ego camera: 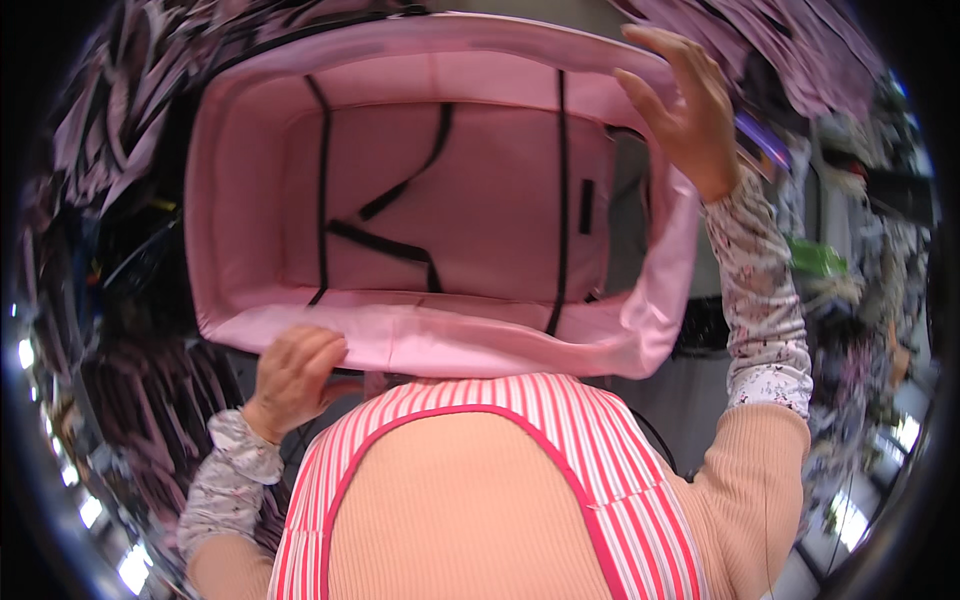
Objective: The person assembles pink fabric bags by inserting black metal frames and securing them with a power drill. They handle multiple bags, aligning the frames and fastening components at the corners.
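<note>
Before me lies a large pink fabric bag [465, 142], its mouth facing up. Two black straps [561, 195] cross its inside from the far wall to the near one. Two loose black webbing strips [382, 240] lie over its pink bottom. My left hand [296, 375] grips the near rim at the left, fingers over the fabric and thumb below. At the far right corner, my right hand [690, 112] rests against the rim with fingers and thumb spread. The right end wall is slack, and a dark opening [628, 210] shows beside the bottom panel there.
Stacks of pinkish fabric pieces [802, 45] lie at the far right, and more piles [165, 405] stand to the left. A purple object [761, 139] and a green item [817, 257] sit right of my forearm. The bag's near side meets my striped apron [480, 390].
</note>
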Tool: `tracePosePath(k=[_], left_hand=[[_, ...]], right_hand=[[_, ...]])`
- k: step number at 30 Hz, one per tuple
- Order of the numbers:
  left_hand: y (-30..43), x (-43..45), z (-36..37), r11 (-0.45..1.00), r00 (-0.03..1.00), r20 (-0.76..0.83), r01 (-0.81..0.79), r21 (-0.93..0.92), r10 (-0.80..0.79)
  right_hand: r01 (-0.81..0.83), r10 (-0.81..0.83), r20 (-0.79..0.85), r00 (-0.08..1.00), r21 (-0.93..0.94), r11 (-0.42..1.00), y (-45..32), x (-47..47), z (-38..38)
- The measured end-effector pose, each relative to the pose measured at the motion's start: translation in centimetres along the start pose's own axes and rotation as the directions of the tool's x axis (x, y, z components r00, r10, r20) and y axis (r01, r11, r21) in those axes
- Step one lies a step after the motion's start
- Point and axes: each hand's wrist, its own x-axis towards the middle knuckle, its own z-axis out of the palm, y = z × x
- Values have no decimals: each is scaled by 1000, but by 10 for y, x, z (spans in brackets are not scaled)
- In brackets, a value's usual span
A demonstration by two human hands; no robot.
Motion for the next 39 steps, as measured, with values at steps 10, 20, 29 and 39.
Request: tracePosePath(k=[10, 20, 29, 39], left_hand=[[-10, 14, 11, 995, 979, 197, 33, 90, -51], [-29, -21, -7, 996, 985, 160, 70, -53, -60], [48, 122, 37, 880, 931, -184, -358, -313, 314], [-326, 172, -90, 743, 589, -636, 669, 36, -499]], right_hand=[[-123, 75, 516, 854, 59, 991, -178, -163, -95], [-48, 62, 731, 679, -39, 998, -149, -154, -68], [8, 43, 425, 904, -117, 993, -59, -46, -19], [-164, 327, 227, 917, -534, 830, 75, -43, -9]])
